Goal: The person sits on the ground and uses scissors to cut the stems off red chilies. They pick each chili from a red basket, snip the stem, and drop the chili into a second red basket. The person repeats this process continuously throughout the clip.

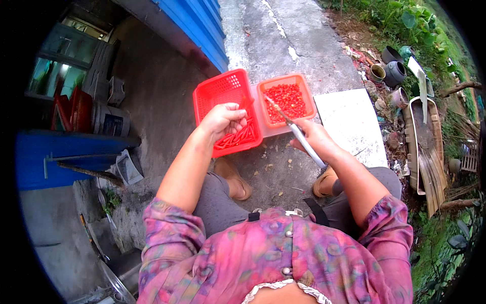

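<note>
My left hand (226,120) is closed in a pinch above a red plastic basket (202,104); what it holds, if anything, blends into the red behind it. Long red chili peppers (242,136) lie in that basket, partly hidden by the hand. My right hand (316,139) grips a narrow-bladed cutting tool (302,140) with a pale grey handle. Its blade points up and left, over the edge of a smaller orange basket (307,86). Chopped red chili pieces (287,99) cover the bottom of this basket.
A white board (350,124) lies right of the baskets. My shoes (234,178) rest on concrete just nearer. Pots (394,74) and a long trough (409,142) line the planted right side. A blue corrugated panel (195,25) stands far left; red crates (78,109) and a bucket (112,120) sit left.
</note>
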The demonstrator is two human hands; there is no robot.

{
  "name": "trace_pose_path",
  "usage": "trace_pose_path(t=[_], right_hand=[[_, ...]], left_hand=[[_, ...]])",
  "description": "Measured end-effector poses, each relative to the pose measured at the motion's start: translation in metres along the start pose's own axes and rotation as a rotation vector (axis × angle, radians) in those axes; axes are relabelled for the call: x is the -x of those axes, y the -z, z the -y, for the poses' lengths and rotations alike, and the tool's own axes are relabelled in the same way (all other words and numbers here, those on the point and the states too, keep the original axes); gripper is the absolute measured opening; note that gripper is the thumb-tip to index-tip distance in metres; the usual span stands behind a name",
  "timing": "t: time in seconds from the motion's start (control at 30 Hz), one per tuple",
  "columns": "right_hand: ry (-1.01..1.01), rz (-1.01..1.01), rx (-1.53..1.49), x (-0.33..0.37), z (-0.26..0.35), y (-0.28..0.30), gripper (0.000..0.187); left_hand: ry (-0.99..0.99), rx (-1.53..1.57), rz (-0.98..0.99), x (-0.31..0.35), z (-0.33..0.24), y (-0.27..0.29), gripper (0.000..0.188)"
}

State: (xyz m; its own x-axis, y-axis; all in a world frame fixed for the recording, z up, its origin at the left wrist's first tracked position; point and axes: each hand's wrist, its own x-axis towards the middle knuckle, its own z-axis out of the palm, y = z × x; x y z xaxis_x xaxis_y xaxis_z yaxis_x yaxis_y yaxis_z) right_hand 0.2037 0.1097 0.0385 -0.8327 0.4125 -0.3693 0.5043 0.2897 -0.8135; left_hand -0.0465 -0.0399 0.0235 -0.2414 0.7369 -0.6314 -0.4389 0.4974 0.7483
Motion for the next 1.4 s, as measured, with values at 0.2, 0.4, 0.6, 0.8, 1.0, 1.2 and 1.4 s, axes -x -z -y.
trace_pose_path(t=[0.2,0.4,0.6,0.8,1.0,1.2,1.4], right_hand=[[0.149,0.085,-0.115,0.012,0.019,-0.001,0.046],[0.196,0.087,-0.066,0.008,0.006,-0.007,0.055],[0.251,-0.042,0.113,0.003,0.000,-0.006,0.040],[0.206,-0.072,0.215,-0.004,-0.002,-0.009,0.031],[0.193,-0.113,0.182,-0.003,-0.003,-0.013,0.030],[0.173,-0.107,0.204,-0.001,-0.006,-0.010,0.031],[0.258,-0.226,0.262,-0.001,-0.016,-0.006,0.048]], left_hand=[[0.019,-0.002,0.075,0.039,-0.005,-0.040,0.007],[0.029,-0.039,0.107,0.029,0.011,-0.054,0.011],[-0.072,-0.253,0.134,0.016,0.002,-0.056,0.011],[-0.046,-0.282,0.107,0.008,0.002,-0.053,0.013],[-0.059,-0.289,0.084,0.003,0.003,-0.051,0.012],[-0.149,-0.278,0.021,-0.001,0.006,-0.053,0.011],[-0.251,-0.452,0.036,-0.004,-0.004,-0.064,0.014]])
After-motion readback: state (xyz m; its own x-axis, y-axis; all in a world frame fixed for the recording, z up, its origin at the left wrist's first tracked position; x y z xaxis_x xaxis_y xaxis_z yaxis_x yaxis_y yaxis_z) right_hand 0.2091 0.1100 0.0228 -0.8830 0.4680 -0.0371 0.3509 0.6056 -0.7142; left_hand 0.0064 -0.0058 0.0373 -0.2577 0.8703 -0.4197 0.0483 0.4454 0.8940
